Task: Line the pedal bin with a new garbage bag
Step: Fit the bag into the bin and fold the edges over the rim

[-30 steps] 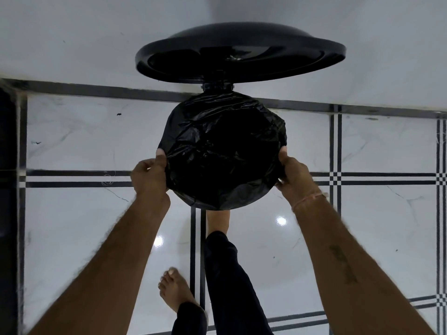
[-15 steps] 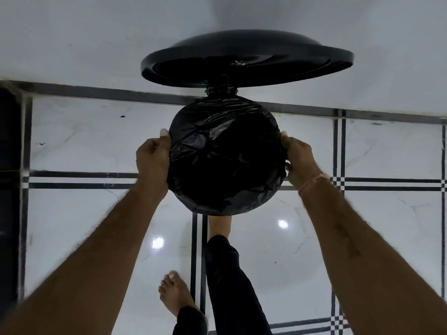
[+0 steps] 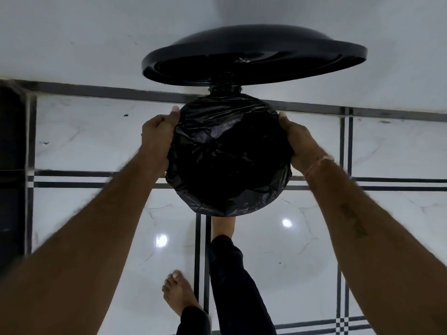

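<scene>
Two hands grip the rim of the pedal bin [image 3: 242,213] in the head view, one on each side. The left hand [image 3: 158,139] is curled around the left rim, clamping the black garbage bag [image 3: 227,151] against it. The right hand [image 3: 296,141] does the same on the right rim, with a thin band [image 3: 316,164] at its wrist. The bag is draped over the whole opening and folded down around the rim. The lid [image 3: 254,56] stands open behind the bin, against the white wall [image 3: 96,32]. One bare foot [image 3: 223,226] reaches under the bin's front edge, so its toes and the pedal are hidden. The other foot [image 3: 177,296] rests on the white tiled floor [image 3: 84,141]. The bin body below the rim is hidden. The bag interior is too dark to make out. A dark mark on the right forearm is illegible.
</scene>
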